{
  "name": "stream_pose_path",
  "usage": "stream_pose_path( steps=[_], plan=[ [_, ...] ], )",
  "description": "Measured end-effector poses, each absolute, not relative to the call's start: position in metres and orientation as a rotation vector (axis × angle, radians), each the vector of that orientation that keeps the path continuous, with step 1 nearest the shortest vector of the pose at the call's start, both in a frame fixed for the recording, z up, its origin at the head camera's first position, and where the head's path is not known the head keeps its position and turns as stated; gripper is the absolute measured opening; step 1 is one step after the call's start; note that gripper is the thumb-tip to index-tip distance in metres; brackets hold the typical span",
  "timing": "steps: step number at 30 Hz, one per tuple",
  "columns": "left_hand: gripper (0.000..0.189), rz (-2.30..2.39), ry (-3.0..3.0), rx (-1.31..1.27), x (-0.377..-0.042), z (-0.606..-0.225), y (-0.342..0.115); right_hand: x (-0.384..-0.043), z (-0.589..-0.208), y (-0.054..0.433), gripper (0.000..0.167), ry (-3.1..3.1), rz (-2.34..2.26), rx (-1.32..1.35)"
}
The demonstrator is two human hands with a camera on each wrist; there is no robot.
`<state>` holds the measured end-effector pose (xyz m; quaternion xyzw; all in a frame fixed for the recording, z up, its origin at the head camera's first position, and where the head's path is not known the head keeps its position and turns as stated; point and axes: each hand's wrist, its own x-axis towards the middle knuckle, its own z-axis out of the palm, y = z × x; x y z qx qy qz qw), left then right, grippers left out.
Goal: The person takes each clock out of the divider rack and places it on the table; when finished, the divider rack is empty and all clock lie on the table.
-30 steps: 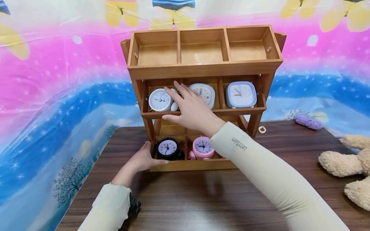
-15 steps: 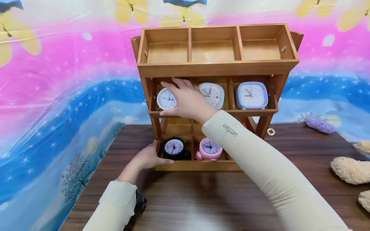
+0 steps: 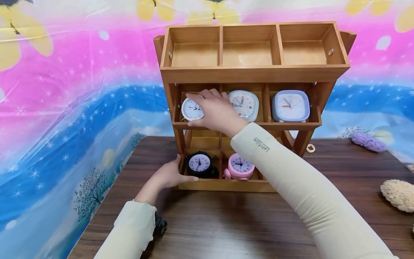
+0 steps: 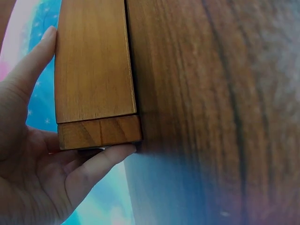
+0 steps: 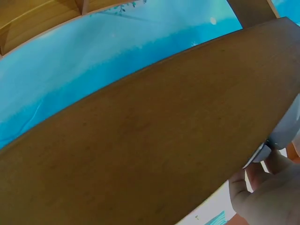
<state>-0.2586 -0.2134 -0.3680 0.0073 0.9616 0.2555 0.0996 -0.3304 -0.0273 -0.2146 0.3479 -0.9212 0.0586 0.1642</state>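
My right hand [image 3: 218, 109] grips a round white alarm clock [image 3: 192, 109] in the left compartment of the wooden rack's [image 3: 252, 74] middle tier. The fingers reach over the clock's top and the thumb lies low at its front; the palm hides its right side. In the right wrist view the hand [image 5: 267, 192] is partly behind a wooden board [image 5: 154, 117]. My left hand [image 3: 168, 173] holds the lower left corner of the rack, thumb along the bottom tier's front rim and fingers on its side. The left wrist view shows that hand [image 4: 51, 173] around the corner.
A white rounded clock [image 3: 245, 104] and a lilac-framed clock [image 3: 290, 105] fill the other middle compartments. Below sit a black alarm clock [image 3: 199, 164] and a pink one [image 3: 240, 166]. Purple yarn [image 3: 368, 142], a small ring [image 3: 310, 148] and a plush toy [image 3: 399, 195] lie right.
My right hand has moved from hovering in front of the middle tier onto the round white alarm clock, its fingers closing over it. The left hand keeps its place; the whole view has shifted.
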Motion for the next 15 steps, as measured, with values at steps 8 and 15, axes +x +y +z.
stream_pose_path(
  steps=[8,15],
  plan=[
    [0.117,0.771,2.845,0.004,-0.2580,-0.3684,-0.2130,-0.3337,-0.2151,-0.0272,0.083,-2.586,0.111,1.015],
    [0.118,0.760,2.841,-0.009,-0.2596,-0.3700,-0.2127,-0.3358,-0.2153,-0.0284,0.081,-2.567,0.112,1.002]
  ],
)
